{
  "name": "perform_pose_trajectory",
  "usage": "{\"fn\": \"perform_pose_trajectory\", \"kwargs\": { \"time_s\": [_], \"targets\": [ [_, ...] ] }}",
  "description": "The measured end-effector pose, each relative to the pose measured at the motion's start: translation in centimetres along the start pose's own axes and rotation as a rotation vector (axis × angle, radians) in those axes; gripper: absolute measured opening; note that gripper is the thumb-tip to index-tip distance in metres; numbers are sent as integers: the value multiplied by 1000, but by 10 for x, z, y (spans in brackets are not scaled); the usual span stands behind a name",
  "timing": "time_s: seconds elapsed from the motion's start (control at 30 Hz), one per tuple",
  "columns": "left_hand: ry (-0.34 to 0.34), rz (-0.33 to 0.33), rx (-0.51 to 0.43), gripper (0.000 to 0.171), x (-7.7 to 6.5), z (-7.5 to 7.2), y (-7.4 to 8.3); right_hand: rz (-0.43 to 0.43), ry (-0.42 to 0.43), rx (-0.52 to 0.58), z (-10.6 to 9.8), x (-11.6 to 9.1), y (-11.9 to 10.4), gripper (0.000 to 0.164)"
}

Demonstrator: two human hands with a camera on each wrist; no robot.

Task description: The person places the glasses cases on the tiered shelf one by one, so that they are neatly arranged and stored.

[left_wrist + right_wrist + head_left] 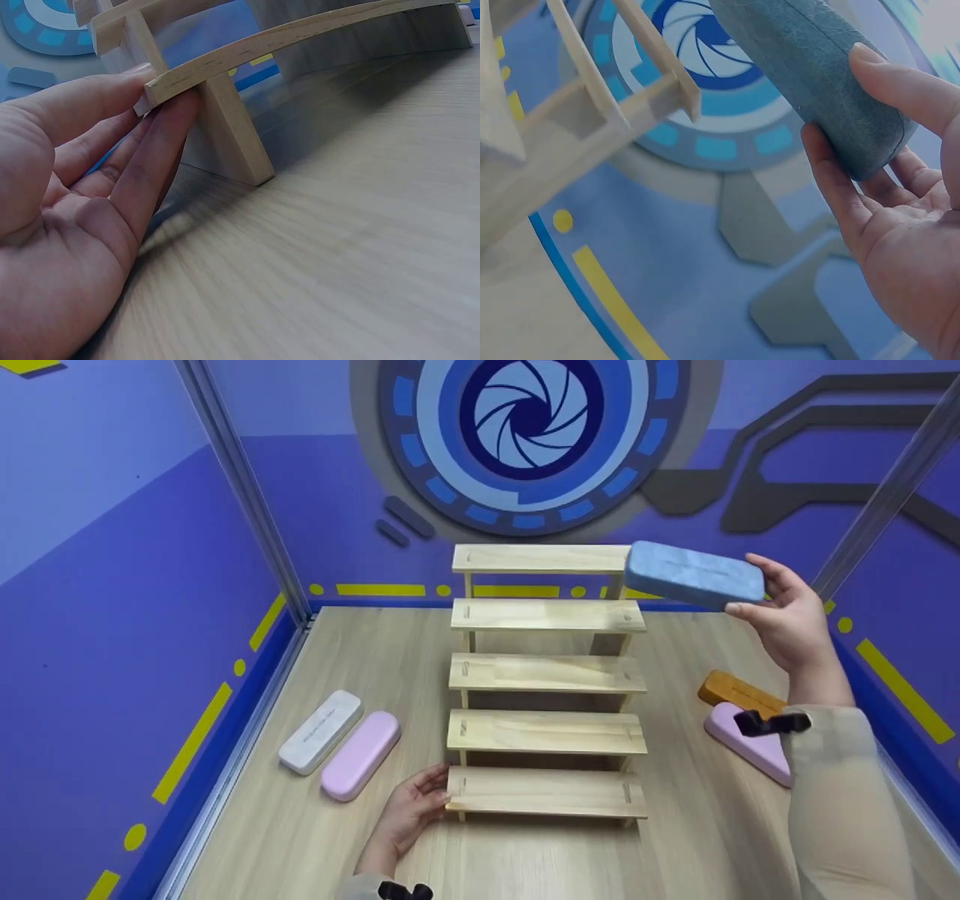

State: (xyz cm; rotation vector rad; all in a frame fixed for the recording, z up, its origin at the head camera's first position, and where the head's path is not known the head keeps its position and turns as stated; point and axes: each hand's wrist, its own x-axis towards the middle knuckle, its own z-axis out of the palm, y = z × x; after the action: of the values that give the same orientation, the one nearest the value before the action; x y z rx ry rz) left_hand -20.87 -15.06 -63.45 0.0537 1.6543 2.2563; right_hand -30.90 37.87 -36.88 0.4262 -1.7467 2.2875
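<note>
A wooden stepped display rack (547, 791) stands mid-table, its several bare shelves climbing toward the back wall. My left hand (409, 814) pinches the left end of the lowest shelf; in the left wrist view the thumb lies on the edge and the fingers (154, 154) reach underneath. Up at the right, my right hand (795, 619) grips one end of a blue glasses case (694, 574). That case is held in the air at about top-shelf height, its left end overlapping the shelf's right end in the head view. Thumb and fingers lie on opposite sides of the case (817, 75).
On the table's left lie a white glasses case (321, 733) and a pink one (361, 756), side by side. An orange case (739, 694) and another pink case (746, 742) lie at right, partly behind my right forearm. Blue-purple walls (112, 622) enclose the table.
</note>
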Motion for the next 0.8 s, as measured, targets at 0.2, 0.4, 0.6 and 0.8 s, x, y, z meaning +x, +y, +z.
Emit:
{"fn": "perform_pose_trajectory", "kwargs": {
  "time_s": [0.2,0.4,0.6,0.8],
  "targets": [
    [7,-4,-3,68,0,2,1,59,-55,13,27,28,1,66],
    [1,-2,-9,67,0,1,1,111,-85,-14,48,50,8,66],
    [-10,10,-21,67,0,-1,-1,178,-84,18,70,72,15,70],
    [0,-1,-23,68,1,0,-1,223,-92,12,89,90,21,74]
  ]
}}
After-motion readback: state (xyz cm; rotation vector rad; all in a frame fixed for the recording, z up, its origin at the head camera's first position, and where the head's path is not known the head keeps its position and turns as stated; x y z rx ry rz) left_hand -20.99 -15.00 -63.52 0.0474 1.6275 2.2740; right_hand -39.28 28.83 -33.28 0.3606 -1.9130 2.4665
